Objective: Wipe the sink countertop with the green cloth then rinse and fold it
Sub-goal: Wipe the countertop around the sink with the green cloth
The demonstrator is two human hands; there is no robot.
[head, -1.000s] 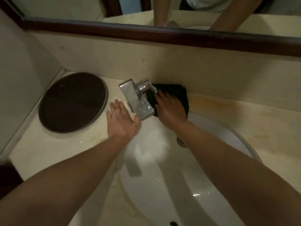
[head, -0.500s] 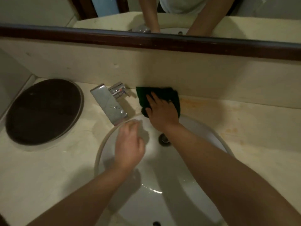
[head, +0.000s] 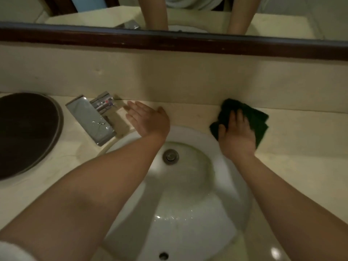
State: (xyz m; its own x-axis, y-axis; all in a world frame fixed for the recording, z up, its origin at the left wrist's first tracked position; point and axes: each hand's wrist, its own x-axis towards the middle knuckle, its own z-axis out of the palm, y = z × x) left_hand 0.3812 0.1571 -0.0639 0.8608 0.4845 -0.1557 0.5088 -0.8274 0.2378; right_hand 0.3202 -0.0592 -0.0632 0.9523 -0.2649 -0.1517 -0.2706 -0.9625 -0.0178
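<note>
Right hand (head: pixel 238 135), palm flat on the dark green cloth (head: pixel 258 119), has swept rightward from the chrome faucet (head: pixel 92 120) along the cream stone desk (head: pixel 301 140); left hand (head: pixel 148 119) rests open, so wiping continues.

Your cream stone desk (head: pixel 197 113) carries a chrome tap (head: pixel 92 119) left of the sunken basin (head: pixel 188 213), a dark round plate (head: pixel 24 134) far left, and the green cloth (head: pixel 258 119) against the back wall.

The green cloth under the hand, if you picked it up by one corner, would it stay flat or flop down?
The green cloth would probably flop: it already lies bunched in soft folds under the right hand. It looks thin, so likely light, perhaps heavier if damp, which the picture cannot show. Pushed along the smooth countertop, it should slide easily rather than roll.
</note>
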